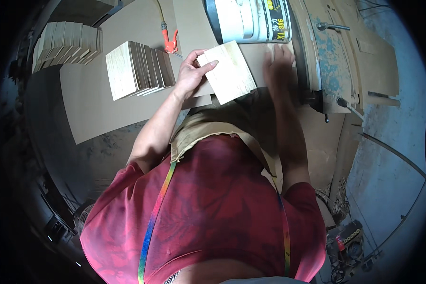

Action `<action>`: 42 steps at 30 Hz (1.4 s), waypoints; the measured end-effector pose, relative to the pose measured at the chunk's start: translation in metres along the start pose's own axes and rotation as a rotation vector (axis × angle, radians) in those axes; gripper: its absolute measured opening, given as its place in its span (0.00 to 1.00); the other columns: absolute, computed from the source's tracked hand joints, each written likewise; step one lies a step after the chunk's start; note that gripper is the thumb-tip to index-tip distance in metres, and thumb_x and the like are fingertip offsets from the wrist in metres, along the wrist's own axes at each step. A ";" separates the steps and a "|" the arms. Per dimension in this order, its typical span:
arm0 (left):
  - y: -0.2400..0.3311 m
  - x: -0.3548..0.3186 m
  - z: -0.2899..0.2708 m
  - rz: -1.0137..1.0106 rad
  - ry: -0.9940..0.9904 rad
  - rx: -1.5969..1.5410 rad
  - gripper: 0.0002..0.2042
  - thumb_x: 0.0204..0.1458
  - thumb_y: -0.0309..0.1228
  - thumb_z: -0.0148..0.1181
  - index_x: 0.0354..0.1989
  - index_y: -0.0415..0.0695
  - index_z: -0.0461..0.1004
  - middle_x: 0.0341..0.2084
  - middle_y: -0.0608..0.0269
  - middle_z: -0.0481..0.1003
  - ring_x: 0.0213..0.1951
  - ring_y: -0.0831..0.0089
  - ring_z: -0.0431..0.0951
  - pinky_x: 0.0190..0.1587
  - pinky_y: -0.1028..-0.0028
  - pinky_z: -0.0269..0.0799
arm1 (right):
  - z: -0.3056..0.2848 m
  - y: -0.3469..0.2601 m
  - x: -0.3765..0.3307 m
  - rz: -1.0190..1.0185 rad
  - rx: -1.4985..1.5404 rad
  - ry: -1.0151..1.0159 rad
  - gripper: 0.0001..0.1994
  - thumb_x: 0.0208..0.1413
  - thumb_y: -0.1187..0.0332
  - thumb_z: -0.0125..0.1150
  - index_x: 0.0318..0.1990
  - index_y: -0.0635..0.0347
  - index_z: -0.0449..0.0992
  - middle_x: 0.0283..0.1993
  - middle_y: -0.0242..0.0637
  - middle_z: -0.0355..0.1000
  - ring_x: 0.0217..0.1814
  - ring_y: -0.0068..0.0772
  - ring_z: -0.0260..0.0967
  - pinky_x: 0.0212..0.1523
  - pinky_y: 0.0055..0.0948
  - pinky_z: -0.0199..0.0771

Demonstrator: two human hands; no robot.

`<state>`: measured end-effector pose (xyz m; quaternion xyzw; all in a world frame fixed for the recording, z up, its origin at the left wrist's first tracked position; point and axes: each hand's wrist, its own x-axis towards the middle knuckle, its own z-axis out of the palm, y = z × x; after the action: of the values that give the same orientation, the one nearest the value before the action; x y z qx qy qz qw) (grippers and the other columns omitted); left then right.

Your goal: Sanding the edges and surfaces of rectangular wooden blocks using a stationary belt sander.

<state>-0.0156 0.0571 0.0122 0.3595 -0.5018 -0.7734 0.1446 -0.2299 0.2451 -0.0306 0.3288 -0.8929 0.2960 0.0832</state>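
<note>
My left hand (192,75) grips a pale, square wooden board (232,73) by its left edge, thumb on top and fingers beneath. The board is held tilted over my lap, at the bench's near edge. My right hand (278,61) is to the board's right, apart from it, just below a white bucket with a black and yellow label (253,21). Motion smears its fingers; something pale shows by the fingertips, and I cannot tell if they hold it. Left of my left hand, a row of similar wooden boards (123,71) stands on edge, leaning together.
Brown sheet board (87,109) covers the bench. Another stack of wooden boards (68,42) sits at the far left. An orange-red air blow gun (169,41) on a hose lies behind the nearer row. A paint-worn machine (329,57) with a metal handle (333,27) borders the right side.
</note>
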 end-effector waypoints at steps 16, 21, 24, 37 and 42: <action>0.003 -0.001 -0.019 0.026 -0.147 -0.056 0.22 0.61 0.22 0.78 0.63 0.39 0.81 0.44 0.59 0.83 0.41 0.75 0.82 0.46 0.77 0.82 | -0.007 0.044 -0.041 -0.169 -0.353 0.038 0.26 0.60 0.64 0.74 0.62 0.71 0.79 0.65 0.58 0.73 0.67 0.64 0.73 0.68 0.53 0.78; -0.004 0.003 -0.007 -0.023 -0.032 -0.066 0.22 0.60 0.23 0.78 0.63 0.38 0.81 0.46 0.58 0.84 0.41 0.76 0.82 0.46 0.77 0.82 | 0.004 0.009 0.009 -0.135 -0.037 0.012 0.25 0.62 0.65 0.74 0.62 0.71 0.78 0.63 0.56 0.74 0.66 0.63 0.73 0.65 0.53 0.80; -0.008 0.006 0.002 0.057 0.081 0.096 0.22 0.61 0.22 0.77 0.64 0.39 0.81 0.46 0.58 0.84 0.41 0.76 0.82 0.47 0.77 0.82 | -0.018 -0.053 -0.029 -0.165 0.164 -0.129 0.29 0.58 0.63 0.78 0.62 0.70 0.78 0.63 0.57 0.74 0.64 0.64 0.73 0.62 0.54 0.81; -0.003 -0.001 -0.034 0.030 -0.161 0.058 0.23 0.62 0.22 0.76 0.66 0.41 0.80 0.44 0.59 0.83 0.38 0.78 0.80 0.43 0.79 0.80 | -0.029 0.041 -0.068 -0.125 -0.267 -0.077 0.32 0.59 0.61 0.76 0.68 0.68 0.75 0.71 0.63 0.69 0.71 0.68 0.70 0.70 0.55 0.77; -0.004 0.000 -0.022 0.031 -0.136 0.020 0.23 0.63 0.23 0.76 0.66 0.41 0.80 0.44 0.60 0.83 0.39 0.78 0.79 0.43 0.79 0.80 | 0.006 0.051 -0.017 -0.131 -0.282 -0.062 0.30 0.62 0.63 0.73 0.68 0.69 0.74 0.71 0.63 0.68 0.74 0.68 0.67 0.73 0.55 0.74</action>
<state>0.0002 0.0439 0.0038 0.2998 -0.5236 -0.7886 0.1187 -0.2486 0.2820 -0.0656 0.3806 -0.9044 0.1514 0.1198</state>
